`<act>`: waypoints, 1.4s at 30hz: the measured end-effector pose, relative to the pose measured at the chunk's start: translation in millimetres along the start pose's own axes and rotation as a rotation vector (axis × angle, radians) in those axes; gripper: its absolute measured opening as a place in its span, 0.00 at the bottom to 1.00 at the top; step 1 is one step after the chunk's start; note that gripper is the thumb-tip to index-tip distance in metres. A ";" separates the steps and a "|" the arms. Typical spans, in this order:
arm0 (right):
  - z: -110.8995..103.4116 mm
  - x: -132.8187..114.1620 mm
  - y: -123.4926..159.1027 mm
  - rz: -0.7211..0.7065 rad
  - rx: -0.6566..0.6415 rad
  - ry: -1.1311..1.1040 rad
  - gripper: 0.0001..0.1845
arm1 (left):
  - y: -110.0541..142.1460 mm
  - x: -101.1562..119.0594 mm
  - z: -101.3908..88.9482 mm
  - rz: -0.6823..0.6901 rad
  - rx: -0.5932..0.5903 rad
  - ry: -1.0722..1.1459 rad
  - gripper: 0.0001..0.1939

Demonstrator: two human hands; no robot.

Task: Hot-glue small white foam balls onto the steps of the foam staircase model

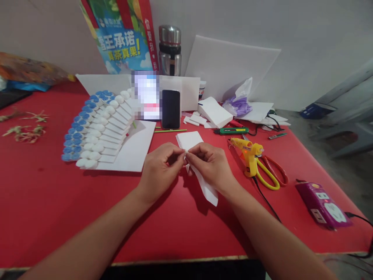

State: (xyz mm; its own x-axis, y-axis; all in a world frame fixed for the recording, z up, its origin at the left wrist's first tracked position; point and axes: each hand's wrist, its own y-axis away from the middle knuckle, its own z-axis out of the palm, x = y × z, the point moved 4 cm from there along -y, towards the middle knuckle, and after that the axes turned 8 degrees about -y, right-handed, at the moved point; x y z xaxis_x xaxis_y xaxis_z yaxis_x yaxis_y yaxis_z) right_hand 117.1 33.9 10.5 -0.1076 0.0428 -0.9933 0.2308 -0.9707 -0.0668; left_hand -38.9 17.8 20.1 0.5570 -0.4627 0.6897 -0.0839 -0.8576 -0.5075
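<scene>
Close together over the middle of the red table [96, 221], both my hands pinch at one white strip of paper or tissue [207, 190]. My left hand [161, 167] is closed, its thumb and forefinger on the strip's upper end. My right hand [208, 161] is closed on the same end, and the strip's loose part hangs down below it. The pinched end is mostly hidden by my fingertips. Just behind my hands lies a stack of white sheets [190, 138]. To the left, a fan-shaped craft of white and blue padded pieces [96, 128] rests on a white board [140, 144].
On the right lie a yellow glue gun [247, 151], scissors [269, 179], a green utility knife [233, 130] and a purple power socket [323, 206]. At the back stand a black phone [170, 109], a lit, blurred screen [148, 93], a steel flask [170, 50] and a printed bag [122, 42].
</scene>
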 end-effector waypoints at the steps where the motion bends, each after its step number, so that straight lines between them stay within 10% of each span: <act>1: -0.5 0.2 -0.3 0.015 -0.003 -0.033 0.15 | 0.8 2.1 -0.3 0.076 0.010 -0.046 0.06; 34: -0.1 -3.0 0.2 -0.028 0.089 -0.019 0.08 | -2.3 8.0 -3.0 0.208 0.049 0.067 0.08; 42: 0.0 -2.8 -0.3 -0.077 0.075 0.048 0.07 | -1.1 -3.5 5.1 -0.289 -0.089 0.418 0.06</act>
State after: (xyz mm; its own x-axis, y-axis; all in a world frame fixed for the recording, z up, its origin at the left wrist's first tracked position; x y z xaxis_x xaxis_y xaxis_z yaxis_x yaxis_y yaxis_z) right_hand 117.3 34.0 13.3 -0.0758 0.1270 -0.9890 0.1502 -0.9791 -0.1373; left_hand -36.5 21.6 15.6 0.1919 -0.2382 0.9521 -0.0554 -0.9712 -0.2318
